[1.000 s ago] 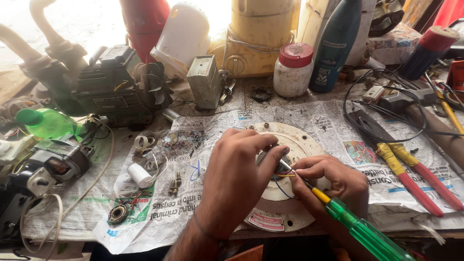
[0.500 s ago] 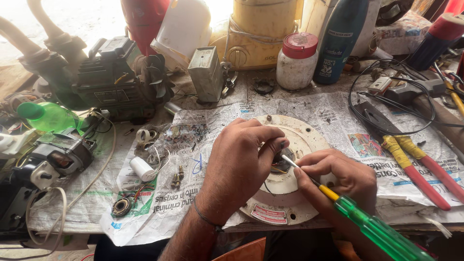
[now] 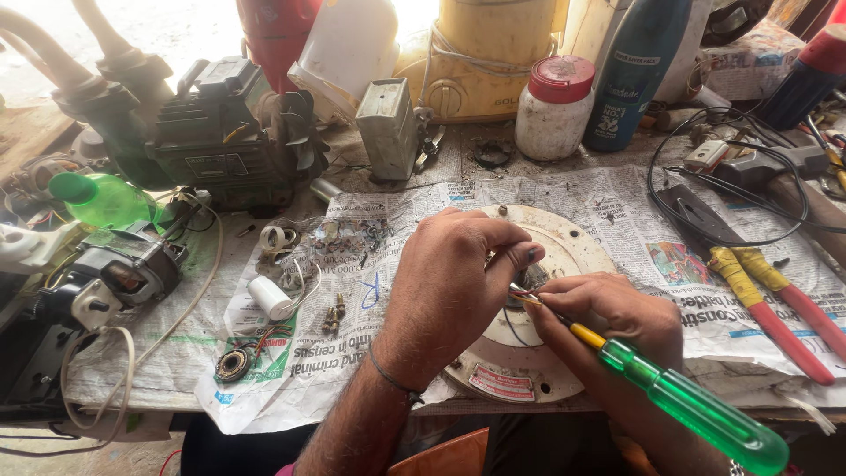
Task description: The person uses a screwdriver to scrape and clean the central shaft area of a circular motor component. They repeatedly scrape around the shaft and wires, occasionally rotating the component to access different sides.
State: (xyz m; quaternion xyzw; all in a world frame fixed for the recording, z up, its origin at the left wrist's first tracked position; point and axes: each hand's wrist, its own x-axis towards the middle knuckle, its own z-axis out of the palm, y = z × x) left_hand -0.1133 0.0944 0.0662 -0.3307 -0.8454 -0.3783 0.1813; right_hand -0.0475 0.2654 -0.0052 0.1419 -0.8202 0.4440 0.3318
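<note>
pliers (image 3: 775, 291), green bottle (image 3: 101, 198), newspaper (image 3: 388, 344)

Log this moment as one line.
left hand: steadies round white plate | right hand: holds green screwdriver, tip at plate centre | surface: newspaper | nearby: pliers

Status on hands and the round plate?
Left hand pinching at centre of round white metal plate. Right hand holds green-handled screwdriver, tip there. Nothing blocking.

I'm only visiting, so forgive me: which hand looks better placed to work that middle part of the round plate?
Probably the right hand: it grips the green-handled screwdriver, tip at the hub. The left hand steadies the round plate.
</note>
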